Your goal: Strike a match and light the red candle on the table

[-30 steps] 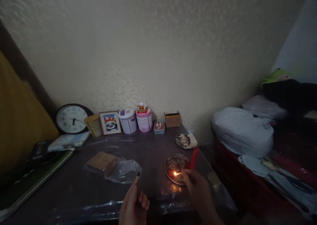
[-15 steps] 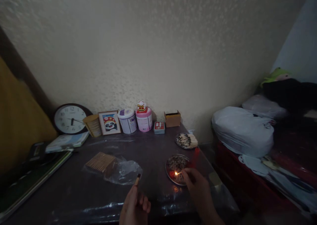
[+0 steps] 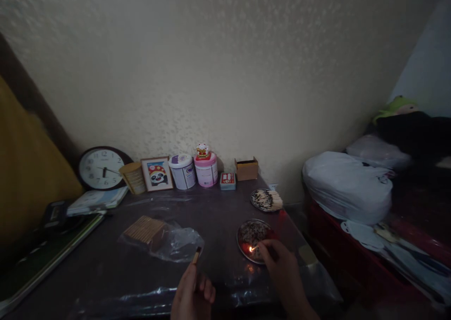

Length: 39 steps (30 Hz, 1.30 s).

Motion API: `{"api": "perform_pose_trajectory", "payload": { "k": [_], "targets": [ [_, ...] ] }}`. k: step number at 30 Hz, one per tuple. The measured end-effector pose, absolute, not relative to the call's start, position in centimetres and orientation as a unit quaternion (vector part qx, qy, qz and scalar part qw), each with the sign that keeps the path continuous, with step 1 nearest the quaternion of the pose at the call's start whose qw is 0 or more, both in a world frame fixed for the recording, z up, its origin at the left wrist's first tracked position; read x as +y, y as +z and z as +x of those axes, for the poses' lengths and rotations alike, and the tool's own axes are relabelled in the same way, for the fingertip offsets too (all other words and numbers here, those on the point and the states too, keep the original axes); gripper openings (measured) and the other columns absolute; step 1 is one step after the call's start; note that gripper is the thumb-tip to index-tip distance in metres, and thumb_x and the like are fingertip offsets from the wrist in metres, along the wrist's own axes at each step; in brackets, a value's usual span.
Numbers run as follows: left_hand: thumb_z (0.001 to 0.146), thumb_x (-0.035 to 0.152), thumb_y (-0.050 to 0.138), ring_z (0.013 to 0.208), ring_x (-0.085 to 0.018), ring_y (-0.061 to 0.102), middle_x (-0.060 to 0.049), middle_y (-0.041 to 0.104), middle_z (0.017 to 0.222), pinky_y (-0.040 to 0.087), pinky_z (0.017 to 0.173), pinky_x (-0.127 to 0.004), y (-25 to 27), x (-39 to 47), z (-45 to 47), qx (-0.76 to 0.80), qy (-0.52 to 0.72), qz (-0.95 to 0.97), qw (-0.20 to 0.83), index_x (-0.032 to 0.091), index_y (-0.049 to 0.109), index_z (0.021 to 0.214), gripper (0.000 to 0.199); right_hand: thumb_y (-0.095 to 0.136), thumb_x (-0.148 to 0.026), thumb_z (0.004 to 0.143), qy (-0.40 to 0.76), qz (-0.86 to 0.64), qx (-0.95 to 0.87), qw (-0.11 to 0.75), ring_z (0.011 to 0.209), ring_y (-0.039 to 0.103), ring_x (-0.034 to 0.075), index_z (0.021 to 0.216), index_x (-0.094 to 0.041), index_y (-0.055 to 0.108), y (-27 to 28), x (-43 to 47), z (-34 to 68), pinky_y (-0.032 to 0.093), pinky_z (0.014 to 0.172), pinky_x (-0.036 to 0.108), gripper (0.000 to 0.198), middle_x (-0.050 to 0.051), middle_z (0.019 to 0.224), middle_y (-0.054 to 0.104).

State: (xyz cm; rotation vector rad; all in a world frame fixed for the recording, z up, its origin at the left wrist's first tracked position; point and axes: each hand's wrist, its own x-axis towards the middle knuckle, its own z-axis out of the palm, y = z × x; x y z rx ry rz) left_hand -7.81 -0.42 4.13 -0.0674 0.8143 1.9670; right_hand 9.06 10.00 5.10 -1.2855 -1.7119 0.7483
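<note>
Between the fingertips of my right hand (image 3: 280,259) is a burning match (image 3: 254,248), its small bright flame pointing left. The flame is over the near part of a round metal plate (image 3: 239,245) that holds dark, ash-like bits. My left hand (image 3: 193,287) is closed around a narrow tan matchbox (image 3: 196,255) with a dark upper end, seen edge-on; most of it is hidden by the fingers. Farther back, a second metal plate (image 3: 252,202) carries a pile of black-headed matches (image 3: 269,199). Left of my hands lies a block of small brown boxes (image 3: 146,230) in clear plastic wrap (image 3: 181,245).
Along the wall stand a clock (image 3: 104,168), a ribbed cup (image 3: 133,179), a panda picture (image 3: 158,174), two canisters (image 3: 183,174), a small tin (image 3: 228,181) and a cardboard box (image 3: 246,169). White bags (image 3: 347,188) sit beyond the table's right edge.
The view has shifted very slightly. Both hands keep their places and their grips, and the match still burns over the plate.
</note>
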Motion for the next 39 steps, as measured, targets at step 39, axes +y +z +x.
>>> {"api": "perform_pose_trajectory", "payload": {
  "k": [39],
  "targets": [
    [0.053,0.039,0.085,0.037,-0.007,0.041,0.010,0.043,0.043,0.029,0.038,-0.023,4.06,-0.74,-8.17,0.335,0.805,-0.027,0.488,0.022,0.065,0.080,0.037,0.055,-0.038,0.077,0.394,-0.521,-0.620,0.434,0.068,0.067,0.022,0.077,-0.016,0.069,5.38,10.50,8.91,0.049,0.063,0.028,0.026,0.006,0.071,0.073]
  ]
}}
